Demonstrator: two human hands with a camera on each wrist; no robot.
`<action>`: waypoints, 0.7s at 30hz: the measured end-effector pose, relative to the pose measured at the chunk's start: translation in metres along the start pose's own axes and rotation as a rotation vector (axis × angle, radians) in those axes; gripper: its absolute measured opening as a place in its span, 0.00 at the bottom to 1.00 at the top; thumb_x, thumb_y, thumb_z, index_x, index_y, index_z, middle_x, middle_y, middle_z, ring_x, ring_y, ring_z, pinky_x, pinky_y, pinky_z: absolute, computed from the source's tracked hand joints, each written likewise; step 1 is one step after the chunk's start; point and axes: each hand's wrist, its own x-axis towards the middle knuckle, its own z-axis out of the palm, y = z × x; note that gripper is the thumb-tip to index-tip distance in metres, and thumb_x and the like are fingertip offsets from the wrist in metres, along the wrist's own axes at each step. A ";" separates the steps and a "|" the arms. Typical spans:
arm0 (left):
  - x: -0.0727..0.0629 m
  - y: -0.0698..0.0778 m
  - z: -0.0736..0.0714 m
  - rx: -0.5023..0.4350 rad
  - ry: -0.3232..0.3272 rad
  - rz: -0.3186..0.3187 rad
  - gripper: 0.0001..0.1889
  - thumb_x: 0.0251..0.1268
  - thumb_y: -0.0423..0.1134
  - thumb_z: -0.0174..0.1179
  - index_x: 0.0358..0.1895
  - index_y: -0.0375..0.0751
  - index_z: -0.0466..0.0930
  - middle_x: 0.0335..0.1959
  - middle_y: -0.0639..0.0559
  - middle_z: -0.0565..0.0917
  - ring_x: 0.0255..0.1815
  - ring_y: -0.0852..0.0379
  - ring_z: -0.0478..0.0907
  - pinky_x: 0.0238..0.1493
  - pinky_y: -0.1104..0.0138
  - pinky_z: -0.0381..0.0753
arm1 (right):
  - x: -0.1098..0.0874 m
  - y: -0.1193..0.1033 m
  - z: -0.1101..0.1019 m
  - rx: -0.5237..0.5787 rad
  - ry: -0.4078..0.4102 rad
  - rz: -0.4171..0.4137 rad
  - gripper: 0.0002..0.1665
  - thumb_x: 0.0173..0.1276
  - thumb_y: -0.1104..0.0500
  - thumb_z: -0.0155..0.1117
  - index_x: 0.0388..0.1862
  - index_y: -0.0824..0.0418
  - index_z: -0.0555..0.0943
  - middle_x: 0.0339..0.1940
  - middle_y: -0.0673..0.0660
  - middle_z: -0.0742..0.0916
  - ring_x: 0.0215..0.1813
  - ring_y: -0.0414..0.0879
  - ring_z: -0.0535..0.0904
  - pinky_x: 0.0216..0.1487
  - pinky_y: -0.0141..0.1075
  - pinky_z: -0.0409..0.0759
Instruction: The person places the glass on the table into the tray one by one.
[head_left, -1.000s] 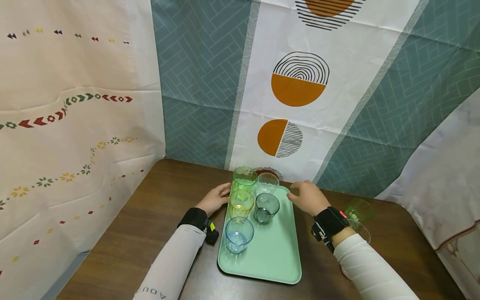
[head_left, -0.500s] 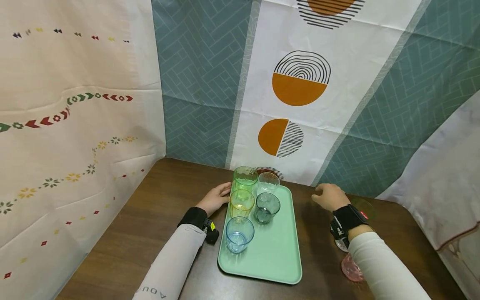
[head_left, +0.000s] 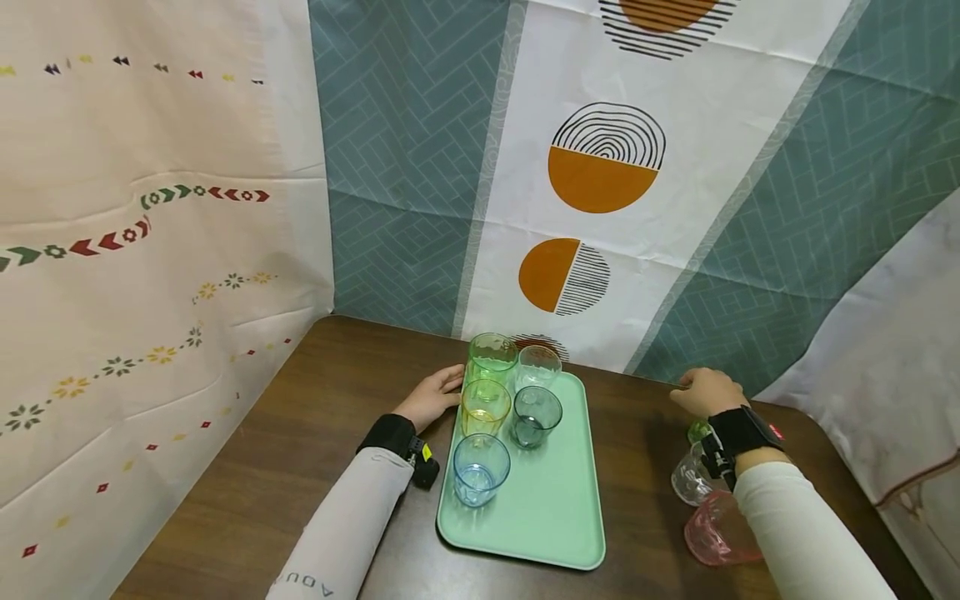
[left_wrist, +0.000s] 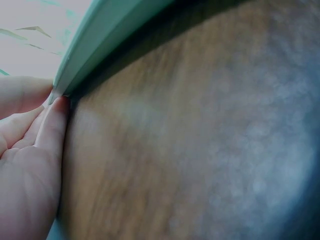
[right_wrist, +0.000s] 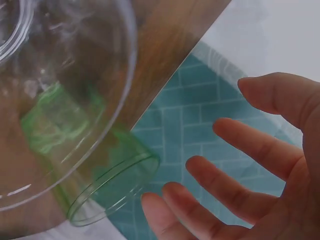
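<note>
My left hand [head_left: 431, 400] holds the left rim of a light green tray [head_left: 555, 508]; in the left wrist view its fingertips [left_wrist: 59, 104] pinch the edge. On the tray stand a green glass [head_left: 491, 367], a clear glass [head_left: 538, 365], a yellow glass [head_left: 485, 408], a grey glass [head_left: 535, 421] and a blue glass [head_left: 480, 475]. My right hand [head_left: 711, 393] is over the table's right side, fingers spread and holding nothing. Close to it stands another green glass [right_wrist: 115, 172], seen partly through a clear glass [right_wrist: 131, 55] in the right wrist view.
Right of the tray, a clear glass [head_left: 688, 479] and a pink glass [head_left: 712, 533] stand in a row with the second green one, partly hidden by my right wrist and sleeve. Patterned cloths [head_left: 405, 167] hang behind and beside the brown wooden table [head_left: 300, 450].
My right hand has moved right, from beside the tray to the glasses at the table's right side. My left hand has stayed at the tray's rim, and the tray's glasses have not moved.
</note>
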 end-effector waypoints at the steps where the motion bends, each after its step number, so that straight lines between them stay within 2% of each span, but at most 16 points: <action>1: 0.000 0.001 0.000 0.004 -0.001 -0.003 0.33 0.76 0.25 0.50 0.79 0.27 0.50 0.78 0.31 0.60 0.79 0.39 0.56 0.75 0.48 0.61 | -0.001 0.002 0.000 0.002 0.000 0.004 0.30 0.72 0.54 0.59 0.60 0.79 0.76 0.58 0.80 0.79 0.57 0.80 0.72 0.55 0.70 0.67; 11: -0.006 0.002 0.000 0.011 -0.005 -0.031 0.33 0.77 0.26 0.51 0.80 0.30 0.51 0.78 0.34 0.61 0.79 0.41 0.57 0.75 0.50 0.62 | -0.010 0.016 0.000 0.006 -0.017 0.051 0.30 0.70 0.55 0.60 0.58 0.80 0.76 0.56 0.81 0.78 0.60 0.80 0.65 0.56 0.73 0.64; 21: -0.003 0.004 0.000 0.020 -0.001 -0.012 0.33 0.76 0.25 0.51 0.79 0.29 0.51 0.77 0.33 0.61 0.79 0.40 0.58 0.75 0.50 0.62 | -0.008 0.040 0.002 -0.018 -0.021 0.103 0.35 0.68 0.52 0.60 0.61 0.81 0.72 0.57 0.82 0.77 0.58 0.80 0.66 0.49 0.73 0.70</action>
